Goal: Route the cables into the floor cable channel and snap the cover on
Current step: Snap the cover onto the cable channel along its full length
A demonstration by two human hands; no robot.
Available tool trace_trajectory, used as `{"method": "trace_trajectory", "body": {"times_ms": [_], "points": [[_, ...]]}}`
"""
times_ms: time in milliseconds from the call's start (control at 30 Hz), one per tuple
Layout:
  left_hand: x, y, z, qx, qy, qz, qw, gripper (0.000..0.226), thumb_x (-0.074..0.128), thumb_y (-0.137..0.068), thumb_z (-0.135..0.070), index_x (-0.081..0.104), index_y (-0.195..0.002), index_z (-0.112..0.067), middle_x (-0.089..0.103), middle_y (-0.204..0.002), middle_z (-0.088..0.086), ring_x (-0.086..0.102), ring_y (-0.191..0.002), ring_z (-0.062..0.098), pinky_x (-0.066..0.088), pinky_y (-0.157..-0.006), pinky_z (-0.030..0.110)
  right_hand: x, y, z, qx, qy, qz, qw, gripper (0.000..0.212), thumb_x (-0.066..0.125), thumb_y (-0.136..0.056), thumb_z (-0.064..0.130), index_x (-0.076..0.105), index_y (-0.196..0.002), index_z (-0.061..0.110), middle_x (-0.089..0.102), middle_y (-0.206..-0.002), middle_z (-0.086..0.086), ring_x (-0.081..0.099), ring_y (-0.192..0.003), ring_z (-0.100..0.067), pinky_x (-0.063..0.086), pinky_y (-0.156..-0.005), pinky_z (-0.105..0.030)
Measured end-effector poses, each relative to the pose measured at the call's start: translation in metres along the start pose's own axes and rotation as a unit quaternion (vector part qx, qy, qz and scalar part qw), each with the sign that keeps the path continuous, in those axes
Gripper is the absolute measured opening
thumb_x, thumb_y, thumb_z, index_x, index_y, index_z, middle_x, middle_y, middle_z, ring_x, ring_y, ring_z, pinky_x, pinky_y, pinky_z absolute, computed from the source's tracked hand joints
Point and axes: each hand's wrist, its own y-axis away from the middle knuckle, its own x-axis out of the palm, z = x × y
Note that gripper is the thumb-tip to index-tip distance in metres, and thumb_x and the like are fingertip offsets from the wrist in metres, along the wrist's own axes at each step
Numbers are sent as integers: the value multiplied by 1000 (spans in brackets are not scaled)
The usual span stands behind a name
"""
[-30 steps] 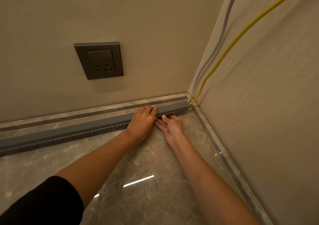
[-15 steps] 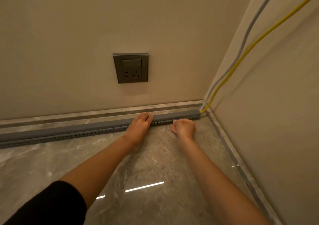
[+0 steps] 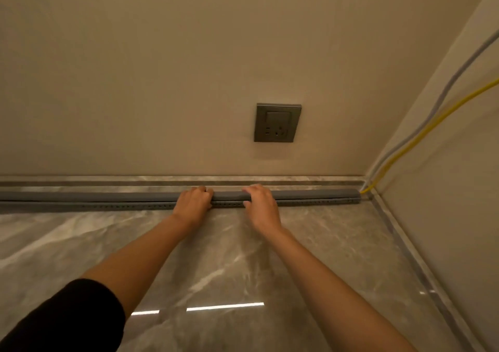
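Dim warm light, floor (image 3: 243, 284) glare, wide-angle bowing

So we've got two bare forearms here, no rings or watch on the left hand (image 3: 193, 202) or right hand (image 3: 263, 207), just a black sleeve (image 3: 62, 322) up behind the left one.

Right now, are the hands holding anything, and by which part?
Both the left hand and right hand rest on the grey channel cover, fingers curled over its top mid-length; pressing rather than lifting, it seems.
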Motion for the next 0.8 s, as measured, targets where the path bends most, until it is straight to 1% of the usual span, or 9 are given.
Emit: {"method": "trace_trajectory", "body": {"times_ms": [100, 200, 300, 400, 467, 600, 667, 800], "points": [[0, 7, 28, 8, 16, -1, 1000, 31, 46, -93, -21, 49, -120, -4, 54, -125, 16, 51, -116, 33, 41, -93, 41, 20, -6, 30, -42, 82, 39, 995, 38, 45, -93, 8, 50, -131, 10, 50, -139, -10, 40, -131, -25, 27, -109, -35], [2, 15, 61, 35, 32, -7, 999, 34, 46, -94, -21, 47, -123, -4, 53, -126, 17, 50, -117, 33, 40, -94, 41, 45, -12, 60, -38, 146, 65, 986, 40, 43, -94, 9, 46, -133, 14, 51, -137, -10, 40, -131, -26, 26, -111, -41], [6, 22, 100, 62, 57, -7, 996, 38, 47, -93, -22, 45, -128, -6, 53, -127, 17, 51, -117, 34, 40, -95, 40, 72, -16, 94, -26, 182, 96, 978, 47, 42, -94, 7, 37, -140, 16, 45, -141, -11, 34, -136, -26, 17, -116, -48], [9, 29, 139, 60, 83, -12, 995, 35, 51, -92, -25, 51, -121, -5, 56, -124, 17, 52, -114, 33, 41, -94, 40, 94, -22, 127, -29, 201, 99, 974, 49, 43, -94, 7, 34, -141, 15, 46, -140, -11, 35, -135, -26, 16, -115, -50], [10, 33, 160, 52, 93, -10, 994, 37, 52, -91, -28, 52, -119, -4, 56, -123, 17, 53, -113, 33, 42, -93, 40, 107, -26, 144, -32, 213, 97, 972, 46, 42, -94, 7, 36, -139, 13, 49, -136, -12, 39, -132, -28, 18, -114, -50], [13, 39, 196, 53, 99, -18, 994, 37, 55, -90, -29, 54, -117, -3, 57, -120, 17, 53, -111, 32, 42, -91, 40, 121, -35, 164, -37, 257, 100, 961, 39, 42, -93, 3, 40, -132, 5, 46, -130, -17, 43, -122, -34, 31, -106, -42], [15, 41, 204, 60, 85, -30, 994, 37, 54, -90, -27, 53, -118, -2, 56, -120, 16, 51, -111, 32, 41, -91, 39, 122, -38, 167, -46, 269, 102, 957, 37, 42, -93, 2, 40, -130, 3, 45, -130, -17, 43, -119, -34, 34, -103, -39], [19, 40, 204, 73, 42, -49, 995, 33, 49, -93, -23, 50, -119, -3, 55, -123, 15, 50, -112, 29, 39, -93, 37, 122, -43, 168, -63, 295, 104, 948, 34, 42, -94, 5, 41, -127, 3, 45, -130, -16, 44, -115, -33, 38, -98, -38]]}}
